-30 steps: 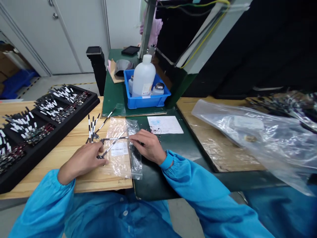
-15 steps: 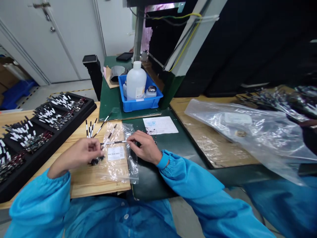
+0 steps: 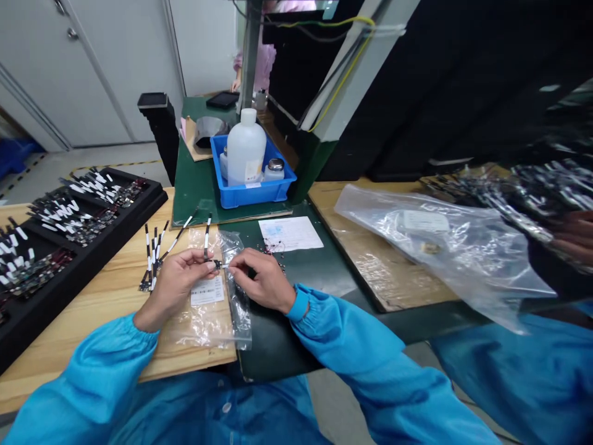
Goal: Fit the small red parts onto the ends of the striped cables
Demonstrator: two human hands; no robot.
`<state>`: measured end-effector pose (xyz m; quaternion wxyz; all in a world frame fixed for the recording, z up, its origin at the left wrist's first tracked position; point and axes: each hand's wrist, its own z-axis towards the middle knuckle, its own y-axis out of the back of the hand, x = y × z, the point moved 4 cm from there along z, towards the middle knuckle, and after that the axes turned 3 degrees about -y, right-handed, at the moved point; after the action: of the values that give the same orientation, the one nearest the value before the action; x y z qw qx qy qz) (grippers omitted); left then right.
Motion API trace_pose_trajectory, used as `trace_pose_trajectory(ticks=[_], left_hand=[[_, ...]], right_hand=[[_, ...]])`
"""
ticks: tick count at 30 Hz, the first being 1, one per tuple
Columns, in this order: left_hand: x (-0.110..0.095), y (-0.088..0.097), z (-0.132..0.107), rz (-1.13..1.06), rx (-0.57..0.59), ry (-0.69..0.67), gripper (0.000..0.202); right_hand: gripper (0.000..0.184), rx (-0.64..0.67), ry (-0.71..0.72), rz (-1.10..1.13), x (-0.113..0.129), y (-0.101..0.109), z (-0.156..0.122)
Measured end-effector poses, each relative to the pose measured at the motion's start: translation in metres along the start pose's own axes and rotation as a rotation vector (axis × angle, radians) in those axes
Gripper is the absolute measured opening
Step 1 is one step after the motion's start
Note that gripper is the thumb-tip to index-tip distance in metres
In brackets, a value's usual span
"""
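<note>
My left hand [image 3: 178,281] and my right hand [image 3: 259,281] meet over a clear plastic bag [image 3: 208,321] with a white label [image 3: 207,290]. Between their fingertips is a small black connector [image 3: 217,264] on a thin black-and-white striped strip [image 3: 206,238]. Both hands pinch this piece, and the fingers hide part of it. Just left of my left hand lies a fan of similar striped strips [image 3: 152,256] with small dark ends. Tiny dark parts [image 3: 275,248] are scattered just beyond my right hand.
A black compartment tray [image 3: 78,225] holds several striped strips with circuit boards. A blue bin [image 3: 250,185] holds a white plastic bottle [image 3: 246,148]. A large plastic bag [image 3: 440,247] lies on the right, and a co-worker's hand [image 3: 572,238] holds a bundle there.
My hands have drawn closer and now meet on the small connector. My left hand has moved up from the dark parts near the bag. The whole scene has shifted left in view.
</note>
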<state>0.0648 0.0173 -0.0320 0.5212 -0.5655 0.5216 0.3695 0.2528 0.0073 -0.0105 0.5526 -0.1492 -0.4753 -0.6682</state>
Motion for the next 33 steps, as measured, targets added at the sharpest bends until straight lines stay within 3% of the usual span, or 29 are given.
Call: trace_pose_trajectory(ticks=[16, 25, 33], left_hand=[[0.0019, -0.0042, -0.0048, 0.135, 0.013, -0.015, 0.033], [0.0063, -0.0028, -0.0054, 0.138, 0.029, 0.007, 0.032], [0.0072, -0.0016, -0.0072, 0.201, -0.014, -0.040, 0.031]], right_hand=[[0.008, 0.064, -0.030, -0.007, -0.0072, -0.0068, -0.0021], [0.009, 0.033, -0.050, -0.006, -0.0060, -0.0044, -0.0016], [0.009, 0.054, -0.073, -0.017, -0.0058, -0.0047, -0.0021]])
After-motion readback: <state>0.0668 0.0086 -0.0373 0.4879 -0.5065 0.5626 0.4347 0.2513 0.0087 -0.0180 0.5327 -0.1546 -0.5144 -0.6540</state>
